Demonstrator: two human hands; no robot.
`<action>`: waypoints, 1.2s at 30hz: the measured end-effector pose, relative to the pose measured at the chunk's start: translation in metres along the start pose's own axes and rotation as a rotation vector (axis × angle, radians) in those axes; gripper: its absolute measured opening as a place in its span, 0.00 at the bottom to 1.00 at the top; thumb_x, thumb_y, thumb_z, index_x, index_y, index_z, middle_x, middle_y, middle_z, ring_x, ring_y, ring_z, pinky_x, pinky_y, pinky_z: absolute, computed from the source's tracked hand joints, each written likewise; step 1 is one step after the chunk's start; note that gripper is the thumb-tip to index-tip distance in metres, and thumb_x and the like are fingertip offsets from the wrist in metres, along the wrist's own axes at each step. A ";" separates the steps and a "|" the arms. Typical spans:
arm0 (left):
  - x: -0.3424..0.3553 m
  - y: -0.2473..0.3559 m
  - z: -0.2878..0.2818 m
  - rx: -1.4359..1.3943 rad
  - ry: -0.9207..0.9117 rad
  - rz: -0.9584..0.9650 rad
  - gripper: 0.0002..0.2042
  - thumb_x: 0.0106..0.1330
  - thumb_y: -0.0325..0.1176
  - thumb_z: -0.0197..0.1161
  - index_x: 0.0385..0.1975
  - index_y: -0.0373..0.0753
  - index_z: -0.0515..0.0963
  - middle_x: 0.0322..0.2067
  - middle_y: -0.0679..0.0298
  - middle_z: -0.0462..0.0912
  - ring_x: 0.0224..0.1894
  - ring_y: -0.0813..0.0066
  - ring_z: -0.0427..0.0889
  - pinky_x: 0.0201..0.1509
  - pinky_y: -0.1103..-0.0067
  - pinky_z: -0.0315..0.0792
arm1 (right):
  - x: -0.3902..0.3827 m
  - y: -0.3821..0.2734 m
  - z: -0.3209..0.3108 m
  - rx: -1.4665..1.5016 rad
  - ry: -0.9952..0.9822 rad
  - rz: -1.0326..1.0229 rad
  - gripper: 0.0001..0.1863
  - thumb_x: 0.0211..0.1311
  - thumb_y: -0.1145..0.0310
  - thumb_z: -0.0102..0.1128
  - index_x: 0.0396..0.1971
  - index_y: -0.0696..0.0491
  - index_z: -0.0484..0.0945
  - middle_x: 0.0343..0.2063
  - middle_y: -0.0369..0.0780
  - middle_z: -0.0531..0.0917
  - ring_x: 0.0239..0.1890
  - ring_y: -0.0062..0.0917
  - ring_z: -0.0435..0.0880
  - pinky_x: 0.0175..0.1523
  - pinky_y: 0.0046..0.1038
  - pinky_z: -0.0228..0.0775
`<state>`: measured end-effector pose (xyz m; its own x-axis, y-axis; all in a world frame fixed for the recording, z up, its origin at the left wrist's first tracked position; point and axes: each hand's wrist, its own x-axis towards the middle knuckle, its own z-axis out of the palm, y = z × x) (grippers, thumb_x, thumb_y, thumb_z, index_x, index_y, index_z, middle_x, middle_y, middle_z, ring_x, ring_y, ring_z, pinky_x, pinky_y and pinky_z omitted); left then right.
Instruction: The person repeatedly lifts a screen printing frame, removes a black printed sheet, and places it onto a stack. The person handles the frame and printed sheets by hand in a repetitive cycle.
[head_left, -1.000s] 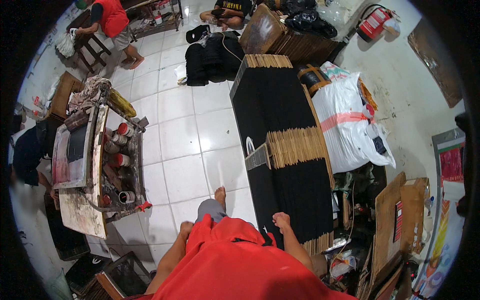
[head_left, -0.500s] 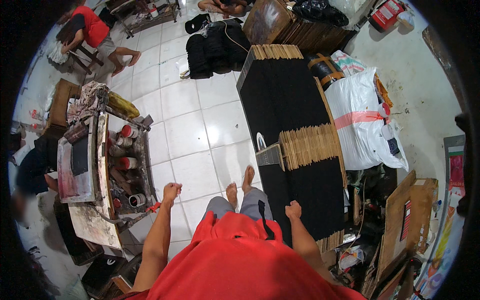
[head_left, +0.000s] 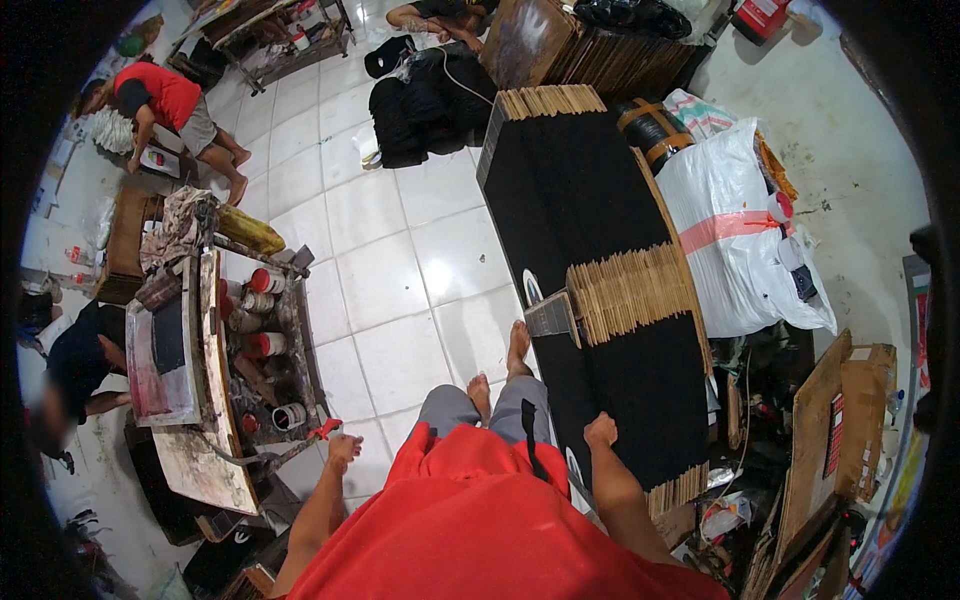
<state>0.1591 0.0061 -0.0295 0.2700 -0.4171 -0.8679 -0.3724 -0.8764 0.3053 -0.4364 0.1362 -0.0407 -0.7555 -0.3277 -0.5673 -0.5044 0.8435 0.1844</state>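
Note:
My left hand (head_left: pixel 344 449) hangs low with its fingers loosely curled and nothing visible in them. It is beside a red piece (head_left: pixel 326 429) at the near corner of a paint-stained worktable (head_left: pixel 232 470). My right hand (head_left: pixel 601 431) is closed over the near part of a long row of black cloth (head_left: pixel 645 385), with nothing seen in it; whether it touches the cloth I cannot tell. Brown board edges (head_left: pixel 635 295) stick out in a dense band across the row. A small grey panel (head_left: pixel 550 317) stands at its left side, near a white oval mark (head_left: pixel 531 287).
Paint tubs (head_left: pixel 268 280) crowd the worktable, beside a framed screen (head_left: pixel 163 355). A white sack (head_left: pixel 715 200) and leaning cardboard (head_left: pixel 815 440) line the right. Ahead, black cloth (head_left: pixel 425 105) lies on the tiled floor (head_left: pixel 375 270). Co-workers (head_left: pixel 165 100) are at the left and the back.
My left hand has dropped back toward my body, closer to the worktable's corner. My view has shifted a little. The red-shirted co-worker at far left has bent lower over a stool.

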 end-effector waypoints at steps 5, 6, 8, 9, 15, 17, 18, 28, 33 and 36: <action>0.004 0.066 -0.006 -0.025 0.011 0.194 0.08 0.53 0.34 0.63 0.23 0.36 0.75 0.16 0.68 0.74 0.17 0.82 0.70 0.19 0.85 0.61 | 0.012 0.009 0.008 0.044 0.028 0.011 0.12 0.51 0.70 0.57 0.37 0.52 0.79 0.40 0.45 0.81 0.45 0.38 0.79 0.50 0.35 0.71; 0.003 0.080 -0.004 -0.057 0.002 0.219 0.08 0.53 0.34 0.63 0.23 0.36 0.75 0.16 0.69 0.74 0.17 0.83 0.70 0.19 0.85 0.61 | 0.013 0.009 0.010 0.038 0.018 0.009 0.11 0.51 0.69 0.57 0.37 0.51 0.79 0.40 0.44 0.81 0.45 0.38 0.79 0.50 0.35 0.71; -0.005 0.101 0.001 -0.102 0.005 0.252 0.08 0.52 0.33 0.64 0.23 0.36 0.75 0.16 0.69 0.74 0.18 0.83 0.70 0.20 0.86 0.61 | 0.015 0.010 0.010 0.027 0.017 0.014 0.11 0.51 0.67 0.58 0.36 0.50 0.79 0.39 0.43 0.81 0.44 0.36 0.80 0.49 0.35 0.72; -0.009 0.107 0.006 -0.116 0.019 0.263 0.08 0.52 0.32 0.64 0.23 0.36 0.75 0.16 0.69 0.74 0.18 0.83 0.70 0.20 0.86 0.61 | 0.017 0.010 0.009 0.015 0.025 0.013 0.11 0.51 0.67 0.58 0.36 0.50 0.79 0.39 0.43 0.81 0.44 0.37 0.80 0.49 0.35 0.72; -0.012 0.095 0.010 -0.083 0.000 0.270 0.07 0.53 0.31 0.64 0.23 0.35 0.74 0.17 0.68 0.75 0.18 0.82 0.71 0.21 0.85 0.62 | 0.013 0.009 0.003 0.030 0.017 0.011 0.11 0.50 0.68 0.58 0.36 0.52 0.79 0.39 0.45 0.81 0.43 0.38 0.80 0.49 0.35 0.72; -0.011 0.076 0.004 0.082 -0.044 0.271 0.08 0.54 0.36 0.63 0.28 0.40 0.76 0.18 0.68 0.76 0.19 0.80 0.73 0.23 0.81 0.66 | 0.009 0.008 0.000 0.057 0.024 0.007 0.12 0.50 0.70 0.56 0.36 0.54 0.79 0.40 0.47 0.80 0.45 0.40 0.79 0.51 0.35 0.71; -0.012 0.064 0.003 0.065 -0.045 0.226 0.07 0.54 0.36 0.63 0.27 0.40 0.76 0.18 0.68 0.76 0.19 0.80 0.73 0.22 0.81 0.65 | 0.008 0.007 -0.002 0.073 0.012 0.010 0.12 0.50 0.70 0.56 0.37 0.54 0.79 0.40 0.47 0.80 0.45 0.40 0.79 0.51 0.35 0.71; -0.029 0.056 0.031 0.155 -0.119 0.070 0.06 0.55 0.35 0.62 0.23 0.42 0.73 0.17 0.69 0.75 0.19 0.81 0.72 0.22 0.82 0.63 | -0.015 0.012 -0.017 0.099 0.062 0.007 0.16 0.47 0.68 0.58 0.39 0.56 0.75 0.39 0.48 0.80 0.43 0.39 0.80 0.47 0.36 0.73; -0.050 0.105 0.074 -0.009 -0.121 0.214 0.07 0.56 0.34 0.62 0.30 0.39 0.75 0.19 0.69 0.76 0.21 0.83 0.73 0.24 0.83 0.64 | -0.033 0.017 -0.008 0.107 0.010 -0.088 0.16 0.47 0.67 0.57 0.39 0.55 0.75 0.39 0.48 0.79 0.43 0.41 0.79 0.47 0.38 0.72; -0.073 0.115 0.091 -0.121 -0.074 0.318 0.08 0.55 0.33 0.63 0.28 0.36 0.74 0.20 0.68 0.76 0.20 0.84 0.70 0.23 0.86 0.63 | -0.036 0.025 0.004 0.075 0.007 -0.113 0.16 0.47 0.68 0.58 0.39 0.56 0.74 0.38 0.48 0.79 0.44 0.41 0.79 0.48 0.37 0.72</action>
<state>0.0162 -0.0420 0.0337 0.0906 -0.6588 -0.7468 -0.3183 -0.7297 0.6052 -0.4197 0.1707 -0.0188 -0.6987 -0.4247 -0.5757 -0.5539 0.8305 0.0596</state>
